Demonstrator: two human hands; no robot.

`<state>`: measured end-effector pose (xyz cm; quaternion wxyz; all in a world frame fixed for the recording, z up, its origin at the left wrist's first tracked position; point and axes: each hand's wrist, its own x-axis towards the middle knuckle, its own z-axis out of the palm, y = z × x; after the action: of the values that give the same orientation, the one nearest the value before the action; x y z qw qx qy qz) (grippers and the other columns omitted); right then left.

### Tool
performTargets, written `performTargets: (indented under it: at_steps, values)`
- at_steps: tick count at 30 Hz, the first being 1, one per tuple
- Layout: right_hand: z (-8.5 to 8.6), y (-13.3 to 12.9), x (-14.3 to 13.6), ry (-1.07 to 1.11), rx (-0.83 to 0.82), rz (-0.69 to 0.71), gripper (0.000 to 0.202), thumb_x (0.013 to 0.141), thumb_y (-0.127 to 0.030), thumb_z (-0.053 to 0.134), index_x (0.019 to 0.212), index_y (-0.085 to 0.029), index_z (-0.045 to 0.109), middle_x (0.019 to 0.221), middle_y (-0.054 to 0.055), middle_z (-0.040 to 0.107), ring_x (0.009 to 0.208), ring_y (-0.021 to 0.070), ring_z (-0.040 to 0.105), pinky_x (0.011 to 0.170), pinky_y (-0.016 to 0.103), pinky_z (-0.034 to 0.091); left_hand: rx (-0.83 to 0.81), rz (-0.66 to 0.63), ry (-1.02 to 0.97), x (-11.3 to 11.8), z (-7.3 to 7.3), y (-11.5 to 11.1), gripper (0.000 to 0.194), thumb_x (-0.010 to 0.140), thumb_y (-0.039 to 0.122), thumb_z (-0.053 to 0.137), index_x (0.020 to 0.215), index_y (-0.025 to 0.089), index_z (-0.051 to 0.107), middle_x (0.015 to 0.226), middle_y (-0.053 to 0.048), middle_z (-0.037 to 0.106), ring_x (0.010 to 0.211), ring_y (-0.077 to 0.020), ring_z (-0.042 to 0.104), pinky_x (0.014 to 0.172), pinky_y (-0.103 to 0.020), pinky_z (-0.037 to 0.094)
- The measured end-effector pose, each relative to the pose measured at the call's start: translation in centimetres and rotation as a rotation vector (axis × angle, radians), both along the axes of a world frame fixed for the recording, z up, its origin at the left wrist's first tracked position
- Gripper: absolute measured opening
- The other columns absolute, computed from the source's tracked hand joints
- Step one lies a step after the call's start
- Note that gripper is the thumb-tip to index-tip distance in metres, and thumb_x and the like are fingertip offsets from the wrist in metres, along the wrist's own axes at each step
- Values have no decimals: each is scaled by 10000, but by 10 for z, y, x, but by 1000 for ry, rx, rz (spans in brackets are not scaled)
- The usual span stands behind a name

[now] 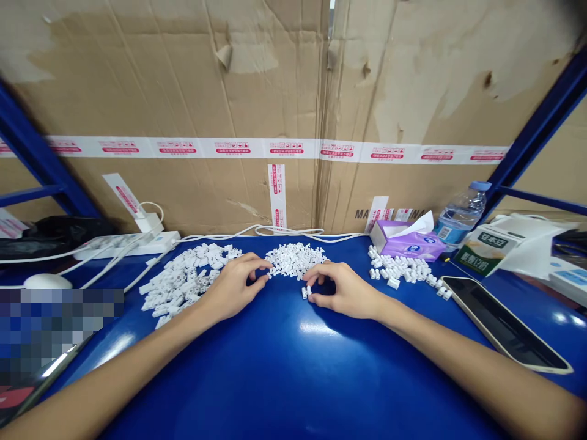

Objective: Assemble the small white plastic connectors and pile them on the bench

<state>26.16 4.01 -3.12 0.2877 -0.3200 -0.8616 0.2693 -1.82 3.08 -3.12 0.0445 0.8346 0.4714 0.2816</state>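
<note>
My right hand (343,290) is closed in a pinch around a small white plastic block (304,293) with dark openings, just above the blue table. At the left edge of the central pile of tiny white plastic pieces (296,260), my left hand (241,284) has thumb and index finger nearly together, with a tiny white piece (269,274) at their tips. Left of that hand spreads a larger heap of white plastic housings (183,284). Over to the right lies a group of white blocks (403,269), looking like the one in my right hand.
Behind the blue table (293,379) stands a cardboard wall (183,91). A power strip (132,244) with cables is at back left. On the right are a purple tissue pack (408,241), a water bottle (463,214), a green-and-white carton (486,247) and a phone (504,324).
</note>
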Motion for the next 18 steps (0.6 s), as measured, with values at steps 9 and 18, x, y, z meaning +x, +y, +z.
performTargets:
  at_steps: [9,18]
  values:
    - [-5,6,3,-26,71,5,239,789,-222,780,1010,-179,701,962,47,711,832,178,623,772,319,503,3,43,24,1,-4,3,179,923,291,604,978,197,745,783,-14,630,654,-167,583,656,-305,455]
    - [-7,7,2,-32,70,8,249,795,-223,773,1030,-185,699,972,45,701,838,177,616,771,319,502,-47,101,-34,7,-9,2,154,916,279,639,1042,196,669,904,-24,700,660,-163,595,684,-314,472]
